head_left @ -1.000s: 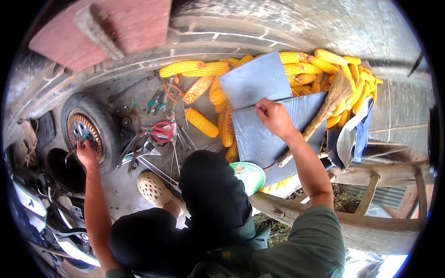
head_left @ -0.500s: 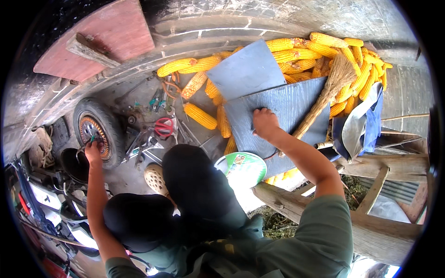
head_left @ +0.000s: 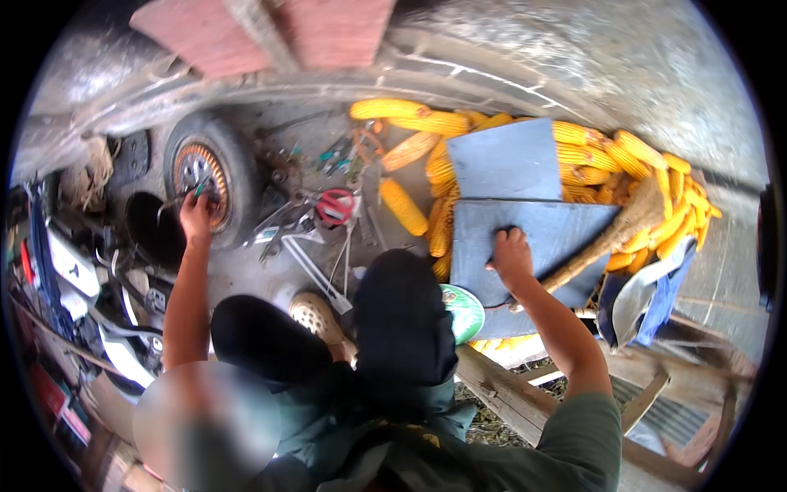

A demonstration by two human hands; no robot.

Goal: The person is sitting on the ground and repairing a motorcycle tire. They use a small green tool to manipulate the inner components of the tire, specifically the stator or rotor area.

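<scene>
Your left hand (head_left: 195, 218) fingers pinch a small tool at the wheel hub (head_left: 199, 174); your right hand (head_left: 511, 256) rests flat, fingers spread, on the grey board (head_left: 525, 246). Next, steady the tool.

yellow corn cobs (head_left: 574, 156) piled on the ground, red tape reel (head_left: 336, 205) among scattered tools, wooden handle (head_left: 607, 242), green round lid (head_left: 464, 310), maybe a plate
</scene>
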